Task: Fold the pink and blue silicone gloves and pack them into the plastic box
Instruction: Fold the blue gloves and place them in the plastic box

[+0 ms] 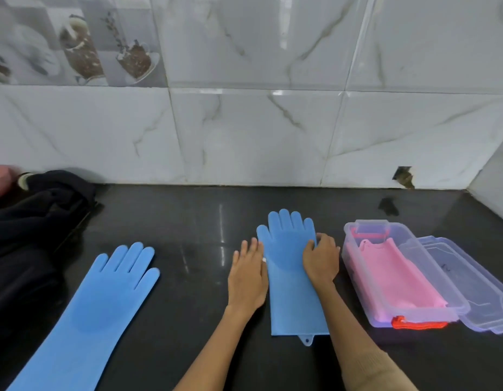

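One blue silicone glove [289, 280] lies flat on the black counter, fingers pointing to the wall. My left hand [248, 275] lies flat beside its left edge with straight fingers touching it. My right hand [320, 259] has curled fingers gripping the glove's right edge near the palm. A second blue glove [95, 311] lies spread out at the left. The clear plastic box [366, 294] stands at the right with folded pink gloves [397, 280] inside.
The box's clear lid [476, 294] lies just right of the box. A dark cloth heap [33, 215] covers the counter's back left. The tiled wall [250, 131] runs along the back, with a corner at the right.
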